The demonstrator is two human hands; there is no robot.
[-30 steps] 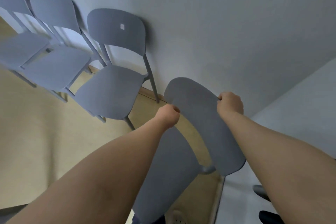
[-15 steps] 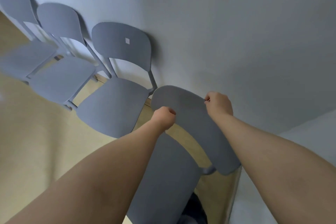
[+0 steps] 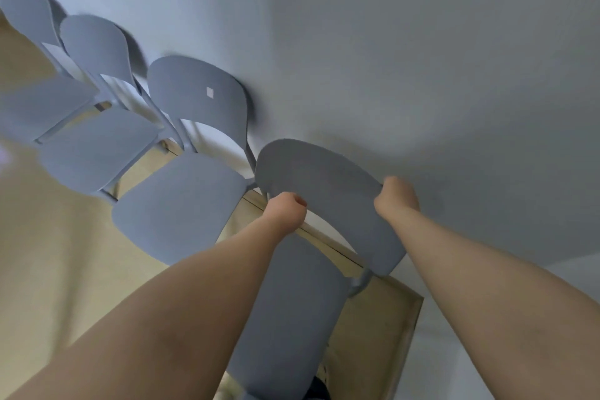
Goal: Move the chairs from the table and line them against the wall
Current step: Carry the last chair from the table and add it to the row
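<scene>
I hold a grey plastic chair (image 3: 324,185) by its backrest, close to the white wall (image 3: 389,58). My left hand (image 3: 287,209) grips the lower edge of the backrest. My right hand (image 3: 397,198) grips the upper edge. Its seat (image 3: 292,318) shows below, between my forearms. Three matching grey chairs stand in a row against the wall to the left: the nearest chair (image 3: 194,153), a middle chair (image 3: 97,127) and a far chair (image 3: 29,58). The held chair's backrest sits right beside the nearest chair.
The floor (image 3: 48,269) is pale wood with a skirting strip along the wall (image 3: 328,240). The room corner (image 3: 418,302) lies just right of the held chair. A dark shape (image 3: 316,390) shows at the bottom edge under the seat.
The held chair has moved closer to the wall and to the third chair in the row. Both hands keep the same grip on the backrest.
</scene>
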